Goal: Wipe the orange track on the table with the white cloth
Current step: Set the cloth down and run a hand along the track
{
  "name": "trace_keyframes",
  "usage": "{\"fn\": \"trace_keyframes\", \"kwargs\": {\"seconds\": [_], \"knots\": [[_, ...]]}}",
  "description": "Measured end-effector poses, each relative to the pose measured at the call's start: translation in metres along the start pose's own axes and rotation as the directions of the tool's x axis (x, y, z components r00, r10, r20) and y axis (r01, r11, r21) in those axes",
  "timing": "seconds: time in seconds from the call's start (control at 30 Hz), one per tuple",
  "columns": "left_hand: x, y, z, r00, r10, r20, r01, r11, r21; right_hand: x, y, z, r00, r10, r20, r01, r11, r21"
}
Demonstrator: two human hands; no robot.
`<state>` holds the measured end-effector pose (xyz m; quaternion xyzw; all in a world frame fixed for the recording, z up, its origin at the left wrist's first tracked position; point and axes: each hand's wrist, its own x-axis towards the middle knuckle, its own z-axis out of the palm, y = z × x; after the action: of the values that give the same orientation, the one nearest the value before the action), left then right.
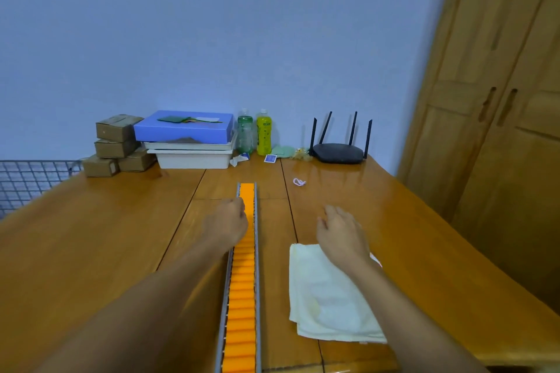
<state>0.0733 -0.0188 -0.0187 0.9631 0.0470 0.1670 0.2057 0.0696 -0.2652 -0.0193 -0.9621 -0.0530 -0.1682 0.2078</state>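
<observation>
An orange roller track [242,291] in a grey metal frame runs lengthwise down the middle of the wooden table [100,239], from near me toward the far side. My left hand [225,224] rests on the track's left rail near its far end, fingers curled against it. A folded white cloth [328,297] lies flat on the table right of the track. My right hand [341,233] hovers over the cloth's far edge, fingers loosely spread, holding nothing.
Along the far wall stand stacked cardboard boxes [116,144], a blue box on white trays [185,127], two bottles [263,133], a black router [338,151] and small packets. A small white loop [299,182] lies beyond the cloth. A wire rack [27,182] sits left; a wooden wardrobe [500,130] stands right.
</observation>
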Motion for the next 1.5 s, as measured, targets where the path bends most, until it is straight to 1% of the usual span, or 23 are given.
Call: {"fn": "trace_keyframes", "kwargs": {"seconds": [0.13,0.2,0.27,0.37,0.47,0.67,0.77,0.93,1.1,1.27,1.4,1.5], "knots": [[0.026,-0.029,0.014,0.998,-0.055,0.035,0.057,0.996,-0.07,0.032,-0.033,0.032,0.991,-0.08,0.11,0.074,0.995,0.062],[0.039,-0.04,0.025,0.995,-0.078,0.063,0.088,0.981,-0.173,0.048,-0.048,0.05,0.981,-0.122,0.151,0.113,0.991,0.068],[0.049,-0.046,0.035,0.991,-0.114,0.077,0.132,0.944,-0.302,0.066,-0.061,0.067,0.968,-0.177,0.179,0.167,0.983,0.073],[0.06,-0.052,0.048,0.988,-0.148,0.048,0.154,0.898,-0.413,0.093,-0.08,0.089,0.946,-0.241,0.215,0.223,0.969,0.107],[0.065,-0.057,0.056,0.988,-0.151,0.024,0.147,0.902,-0.405,0.117,-0.094,0.108,0.938,-0.249,0.24,0.221,0.966,0.138],[0.069,-0.061,0.061,0.983,-0.182,0.001,0.169,0.912,-0.373,0.155,-0.111,0.137,0.93,-0.17,0.326,0.124,0.98,0.156],[0.07,-0.062,0.065,0.983,-0.186,0.007,0.173,0.902,-0.395,0.165,-0.119,0.146,0.923,-0.18,0.339,0.13,0.978,0.164],[0.073,-0.064,0.07,0.982,-0.187,-0.006,0.17,0.906,-0.389,0.173,-0.126,0.161,0.916,-0.165,0.367,0.134,0.985,0.11],[0.074,-0.063,0.07,0.983,-0.182,-0.017,0.162,0.912,-0.377,0.177,-0.127,0.16,0.912,-0.147,0.382,0.105,0.986,0.129],[0.073,-0.063,0.069,0.983,-0.182,-0.003,0.167,0.909,-0.383,0.17,-0.123,0.16,0.912,-0.149,0.381,0.139,0.989,0.053],[0.072,-0.063,0.067,0.985,-0.174,0.006,0.162,0.906,-0.391,0.156,-0.125,0.155,0.919,-0.184,0.348,0.215,0.975,-0.051],[0.071,-0.061,0.065,0.983,-0.181,0.016,0.172,0.898,-0.404,0.146,-0.123,0.147,0.916,-0.206,0.343,0.244,0.967,-0.072]]}}
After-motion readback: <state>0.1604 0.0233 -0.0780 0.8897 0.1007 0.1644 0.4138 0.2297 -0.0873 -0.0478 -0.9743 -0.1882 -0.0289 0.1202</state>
